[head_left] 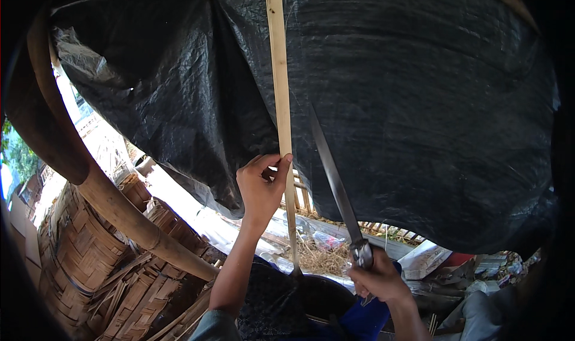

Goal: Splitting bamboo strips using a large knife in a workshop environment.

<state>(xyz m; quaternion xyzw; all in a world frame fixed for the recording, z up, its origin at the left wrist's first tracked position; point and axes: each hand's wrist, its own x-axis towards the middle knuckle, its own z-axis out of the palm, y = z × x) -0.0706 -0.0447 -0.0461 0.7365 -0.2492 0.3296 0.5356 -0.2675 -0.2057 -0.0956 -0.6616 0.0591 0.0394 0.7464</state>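
A long, pale, flat strip of what looks like bamboo or wood (279, 71) runs almost straight from the top of the view down to the person's lap, narrowing toward its lower end; whether that end rests on anything is hard to tell. The left hand (260, 188) is on the strip partway along it, thumb and fingers pinched together on its edges, with the wrist to the left of the strip. To the right of the strip, the right hand (380, 275) has its fingers wrapped around the handle of a long, narrow blade (336, 179), whose tip points up and leans toward the strip without touching it. Near the strip's lower end is a dark rounded object (326, 296), and blue cloth (368, 318) lies to the right of that end, below the right hand. Dry straw (320, 258) shows beyond the strip's lower part, just to its right. Behind the strip, a wrinkled black tarp (419, 101) spreads out on both sides. Well to the left of the strip, a thick, curved bamboo pole (129, 212) sweeps downward, with brown woven bamboo pieces (78, 245) stacked beside it.
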